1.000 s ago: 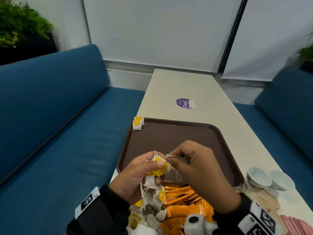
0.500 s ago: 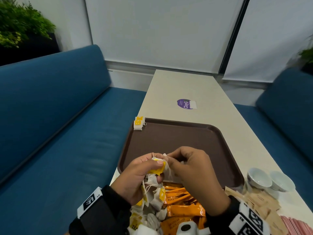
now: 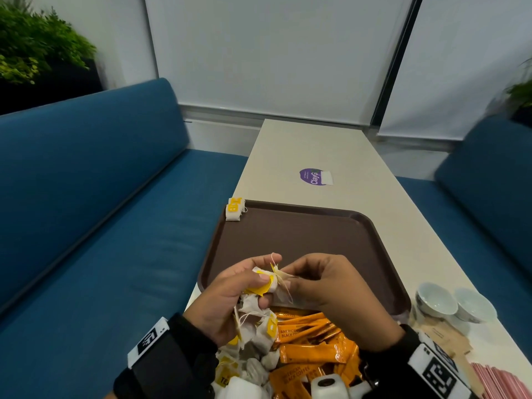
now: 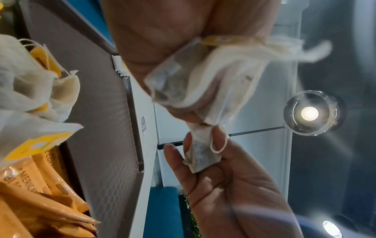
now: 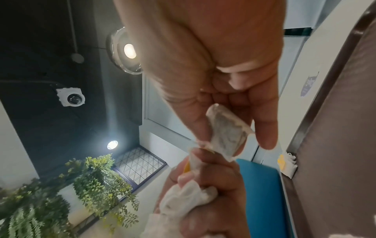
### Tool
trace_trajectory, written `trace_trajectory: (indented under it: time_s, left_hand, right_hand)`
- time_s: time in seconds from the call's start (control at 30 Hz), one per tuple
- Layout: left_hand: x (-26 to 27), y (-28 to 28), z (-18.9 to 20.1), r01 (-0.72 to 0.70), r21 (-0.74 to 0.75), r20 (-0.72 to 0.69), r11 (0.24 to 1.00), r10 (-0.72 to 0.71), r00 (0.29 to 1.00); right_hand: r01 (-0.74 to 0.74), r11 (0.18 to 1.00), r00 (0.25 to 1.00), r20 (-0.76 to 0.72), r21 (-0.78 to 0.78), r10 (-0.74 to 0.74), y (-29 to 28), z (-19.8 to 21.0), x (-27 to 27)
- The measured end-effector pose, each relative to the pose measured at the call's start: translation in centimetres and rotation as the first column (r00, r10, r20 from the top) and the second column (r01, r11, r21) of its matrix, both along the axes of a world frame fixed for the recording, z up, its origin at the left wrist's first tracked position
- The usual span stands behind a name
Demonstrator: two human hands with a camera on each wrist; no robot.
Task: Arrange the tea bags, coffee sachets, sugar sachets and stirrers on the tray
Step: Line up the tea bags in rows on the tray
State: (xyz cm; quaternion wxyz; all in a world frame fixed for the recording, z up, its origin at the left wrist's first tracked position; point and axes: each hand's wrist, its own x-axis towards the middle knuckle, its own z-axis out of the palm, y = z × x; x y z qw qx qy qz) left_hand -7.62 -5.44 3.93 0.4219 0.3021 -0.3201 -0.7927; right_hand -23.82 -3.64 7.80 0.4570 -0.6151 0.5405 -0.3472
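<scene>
Over the near edge of the brown tray (image 3: 288,234), my left hand (image 3: 269,269) grips a bunch of white tea bags (image 4: 203,77) with yellow tags. My right hand (image 3: 286,276) pinches one tea bag (image 4: 200,153) between thumb and fingers; it still touches the bunch, with string tangled between them. In the right wrist view that tea bag (image 5: 227,133) sits at my fingertips above the bunch (image 5: 187,198). Two tea bags (image 3: 235,209) lie on the tray's far left corner. Loose tea bags (image 3: 253,361) and orange coffee sachets (image 3: 313,349) are heaped below my hands.
Two white cups (image 3: 436,300) stand right of the tray, with brown sugar sachets (image 3: 440,335) and pink stirrers (image 3: 501,381) nearer me. A purple sticker (image 3: 313,177) marks the beige table (image 3: 316,145) beyond. Blue benches (image 3: 100,226) flank both sides.
Both hands stay over the tray's near edge. My right hand has worked one tea bag a little away from the bunch in my left hand.
</scene>
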Motion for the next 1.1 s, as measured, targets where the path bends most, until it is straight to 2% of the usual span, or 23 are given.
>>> trace_trajectory:
  time_s: [0.1, 0.2, 0.3, 0.4, 0.47, 0.6, 0.7, 0.87, 0.97, 1.1]
  left_hand:
    - [-0.1, 0.0, 0.2, -0.012, -0.045, 0.052, 0.999, 0.014, 0.999]
    - [-0.4, 0.2, 0.4, -0.035, -0.131, 0.178, 0.991, 0.059, 0.982]
    - [-0.9, 0.4, 0.2, 0.000, -0.225, 0.323, 0.974, 0.074, 0.944]
    - [-1.3, 0.7, 0.1, 0.044, -0.290, 0.404, 0.956, 0.080, 0.911]
    - [-1.5, 0.9, 0.2, 0.037, -0.325, 0.417, 0.945, 0.108, 0.903]
    - [-1.4, 0.3, 0.2, -0.170, -0.287, 0.403, 0.943, 0.280, 0.871]
    - [-1.3, 0.0, 0.2, -0.180, -0.307, 0.421, 0.935, 0.303, 0.855]
    - [-1.5, -0.2, 0.0, -0.169, -0.356, 0.413, 0.919, 0.317, 0.854]
    - [-1.1, -0.8, 0.0, -0.204, -0.369, 0.434, 0.907, 0.362, 0.825]
    - [-0.2, -1.6, 0.0, -0.175, -0.404, 0.490, 0.898, 0.374, 0.788]
  right_hand:
    - [0.013, 1.000, 0.998, 0.055, 0.013, -0.013, 0.1, -0.2, 0.1]
    - [0.035, 0.999, 0.996, 0.083, 0.015, -0.036, 0.1, -0.1, 0.1]
    - [0.103, 0.995, 0.993, 0.060, 0.008, -0.103, 0.0, -0.5, 0.2]
    - [0.162, 0.987, 0.987, 0.010, 0.010, -0.162, -0.1, -1.0, 0.0]
    - [0.203, 0.979, 0.978, 0.046, 0.029, -0.204, -0.2, -1.0, -0.3]
    - [0.292, 0.951, 0.914, 0.264, 0.100, -0.308, -0.2, -0.8, -0.7]
    - [0.319, 0.939, 0.891, 0.295, 0.130, -0.344, -0.5, -0.8, -0.6]
    - [0.275, 0.949, 0.908, 0.283, 0.152, -0.308, -1.0, -1.3, -0.1]
    - [0.222, 0.967, 0.945, 0.217, 0.123, -0.244, -1.4, -1.7, 0.3]
    - [0.172, 0.981, 0.978, 0.105, 0.094, -0.181, -2.2, -1.8, 0.8]
